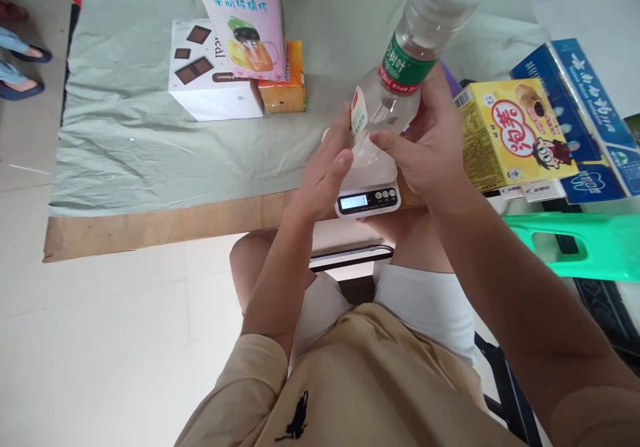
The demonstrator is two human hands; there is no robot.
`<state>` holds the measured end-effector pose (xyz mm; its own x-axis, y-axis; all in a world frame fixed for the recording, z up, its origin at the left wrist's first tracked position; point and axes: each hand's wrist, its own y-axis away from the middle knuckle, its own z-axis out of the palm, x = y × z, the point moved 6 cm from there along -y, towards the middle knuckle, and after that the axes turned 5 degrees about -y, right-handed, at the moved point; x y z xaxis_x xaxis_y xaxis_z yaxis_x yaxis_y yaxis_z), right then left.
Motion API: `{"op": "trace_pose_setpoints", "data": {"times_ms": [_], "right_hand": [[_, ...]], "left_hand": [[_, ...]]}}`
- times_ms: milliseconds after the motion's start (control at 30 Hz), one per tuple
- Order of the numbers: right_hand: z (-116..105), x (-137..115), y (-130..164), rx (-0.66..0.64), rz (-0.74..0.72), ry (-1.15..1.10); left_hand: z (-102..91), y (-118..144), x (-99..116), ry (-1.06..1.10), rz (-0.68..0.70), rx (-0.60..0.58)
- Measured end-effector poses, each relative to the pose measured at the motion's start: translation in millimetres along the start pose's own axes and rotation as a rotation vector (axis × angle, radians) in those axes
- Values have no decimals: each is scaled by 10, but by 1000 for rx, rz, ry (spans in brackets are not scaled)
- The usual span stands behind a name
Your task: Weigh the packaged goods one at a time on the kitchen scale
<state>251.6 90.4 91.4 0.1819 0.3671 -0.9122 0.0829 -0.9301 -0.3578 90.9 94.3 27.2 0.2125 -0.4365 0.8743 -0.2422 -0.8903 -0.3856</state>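
A large clear plastic bottle [407,70] with a green and red label stands tilted over a small white digital kitchen scale [370,198] at the table's near edge. Its upper end leans toward the far right. My right hand [437,143] is wrapped round the lower right side of the bottle, thumb in front and other fingers hidden behind. On the other side, my left hand [325,167] is held flat, fingers stretched out and thumb apart, beside a white piece with red and green print [359,110]. Whether the left fingers press on it I cannot tell. The scale's display is lit, its reading too small to make out.
A pink glass-cup box [245,20], a white box with chocolate pictures [215,90] and an orange box [287,83] stand at left. A yellow snack box [517,130] and blue toothpaste boxes [595,113] lie right, above a green plastic stool [610,243]. Another person's feet [25,70] show far left.
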Motion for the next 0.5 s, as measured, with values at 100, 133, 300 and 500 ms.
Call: {"op": "trace_pose_setpoints", "data": {"times_ms": [100,133,300,500], "right_hand": [[-40,102,40,16,-6,-71],[-50,136,46,23,-3,-70],[-50,275,44,16,39,-73],[-109,405,466,184,80,-71]], "left_hand": [[118,35,-22,55,93,-165],[134,43,-40,56,92,-181],[162,54,-70,77,52,-217],[-93,165,-91,8,-22,-62]]}}
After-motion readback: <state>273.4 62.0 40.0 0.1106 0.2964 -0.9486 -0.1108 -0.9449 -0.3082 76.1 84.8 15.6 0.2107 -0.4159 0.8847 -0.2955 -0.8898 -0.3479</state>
